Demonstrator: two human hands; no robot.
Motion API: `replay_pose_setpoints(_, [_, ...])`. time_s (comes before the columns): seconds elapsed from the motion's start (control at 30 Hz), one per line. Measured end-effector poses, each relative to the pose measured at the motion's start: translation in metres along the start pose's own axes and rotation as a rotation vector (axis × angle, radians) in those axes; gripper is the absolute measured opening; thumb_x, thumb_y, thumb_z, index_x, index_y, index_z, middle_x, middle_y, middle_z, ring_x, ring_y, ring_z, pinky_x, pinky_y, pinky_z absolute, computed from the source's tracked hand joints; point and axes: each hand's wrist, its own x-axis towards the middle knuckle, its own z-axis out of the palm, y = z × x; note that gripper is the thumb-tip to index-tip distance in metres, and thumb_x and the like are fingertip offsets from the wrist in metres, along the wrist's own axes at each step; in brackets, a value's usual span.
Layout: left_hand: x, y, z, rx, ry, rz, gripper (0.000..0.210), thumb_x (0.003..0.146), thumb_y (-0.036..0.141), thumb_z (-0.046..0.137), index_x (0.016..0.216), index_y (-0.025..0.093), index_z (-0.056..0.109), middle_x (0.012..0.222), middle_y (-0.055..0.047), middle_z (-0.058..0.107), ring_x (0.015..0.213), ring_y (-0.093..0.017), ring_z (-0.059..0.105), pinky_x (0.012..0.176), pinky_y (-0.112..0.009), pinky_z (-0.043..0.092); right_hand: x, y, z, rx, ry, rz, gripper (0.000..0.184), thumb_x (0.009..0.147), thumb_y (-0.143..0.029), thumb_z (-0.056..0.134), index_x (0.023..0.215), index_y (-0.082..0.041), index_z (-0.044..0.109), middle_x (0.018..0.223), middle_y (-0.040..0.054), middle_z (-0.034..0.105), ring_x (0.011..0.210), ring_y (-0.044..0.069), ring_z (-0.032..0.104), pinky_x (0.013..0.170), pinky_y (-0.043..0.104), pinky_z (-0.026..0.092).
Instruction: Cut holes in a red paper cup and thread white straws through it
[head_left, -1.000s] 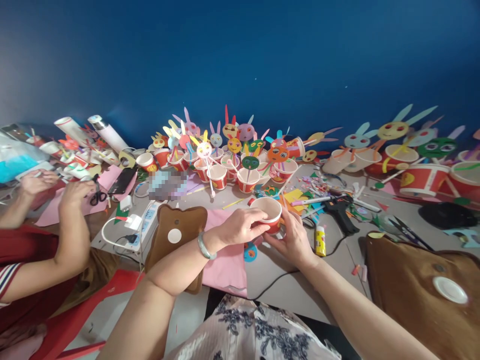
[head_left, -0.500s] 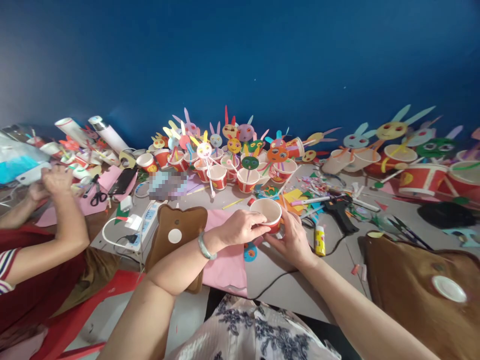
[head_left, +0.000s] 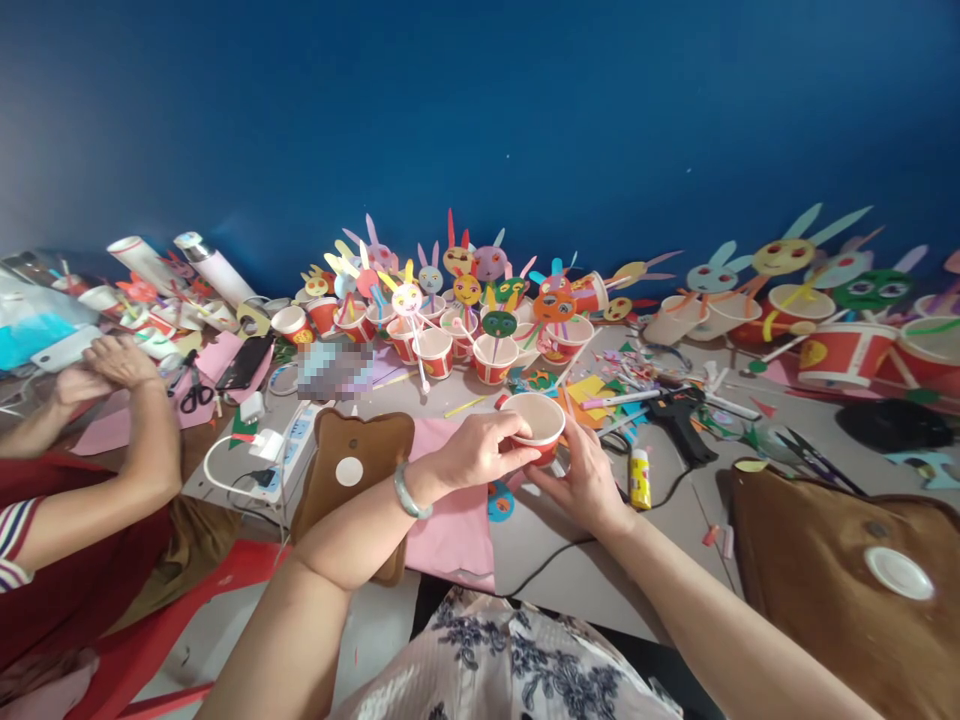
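Sitting between left fingers gripping its rim and right fingers holding its side, red cup.

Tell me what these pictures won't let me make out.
Head view:
Paper cup: base hidden by the left hand and right hand.
Yellow glue stick: label print too small.
Mosaic patch: pixelated, contents unclear.
Rightmost brown pouch: cut off by right edge.

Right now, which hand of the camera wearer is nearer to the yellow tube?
Right. The right hand is just left of the yellow tube; the left hand is farther, at the left of the cup.
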Motion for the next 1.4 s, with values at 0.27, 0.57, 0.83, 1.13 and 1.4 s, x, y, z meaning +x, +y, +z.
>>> replay_pose_setpoints(0.27, [-0.0004,-0.0014,-0.0008,0.003,-0.051,0.051,0.018,0.096,0.032,0.060,0.091,0.017,0.069,0.084,-0.004,0.073,0.074,-0.013,0.065,0.072,-0.025,0.051,-0.0044,0.0039,0.0025,0.013,-0.009,0.013,0.077,0.087,-0.042,0.069,0.153,-0.021,0.033,0.129,0.0182,0.066,0.114,0.035,0.067,0.090,0.051,0.058])
replay_pose_setpoints(0.57, [-0.0007,-0.0016,-0.0008,-0.063,0.045,-0.005,0.020,0.091,0.035,0.069,0.090,0.016,0.064,0.087,-0.005,0.071,0.077,-0.013,0.065,0.073,-0.025,0.053,0.0008,-0.0017,-0.0009,0.060,-0.035,0.035,0.070,0.087,-0.044,0.070,0.146,-0.021,0.042,0.127,0.0164,0.067,0.112,0.033,0.068,0.091,0.049,0.058])
replay_pose_setpoints(0.83, [-0.0005,-0.0003,-0.0017,0.027,-0.016,0.022,0.026,0.097,0.037,0.060,0.084,0.016,0.066,0.080,-0.004,0.072,0.071,-0.012,0.063,0.073,-0.025,0.051,-0.0007,0.0013,0.0009,0.069,-0.027,0.018,0.073,0.086,-0.045,0.070,0.148,-0.019,0.040,0.128,0.0185,0.067,0.113,0.035,0.069,0.089,0.049,0.059])
replay_pose_setpoints(1.13, [-0.0005,-0.0035,-0.0010,-0.008,-0.011,0.041,0.022,0.097,0.037,0.061,0.096,0.016,0.068,0.090,-0.006,0.074,0.081,-0.015,0.069,0.077,-0.026,0.054,-0.0017,0.0016,0.0011,0.079,-0.026,0.044,0.074,0.087,-0.046,0.070,0.149,-0.021,0.040,0.128,0.0167,0.068,0.113,0.034,0.069,0.092,0.049,0.058])
replay_pose_setpoints(1.4, [-0.0010,-0.0002,-0.0018,-0.020,0.058,0.050,0.021,0.094,0.036,0.066,0.086,0.016,0.066,0.081,-0.004,0.071,0.073,-0.013,0.064,0.070,-0.024,0.051,-0.0002,-0.0008,-0.0009,0.072,-0.022,0.027,0.072,0.088,-0.046,0.068,0.149,-0.022,0.038,0.128,0.0170,0.068,0.110,0.033,0.070,0.089,0.048,0.059])
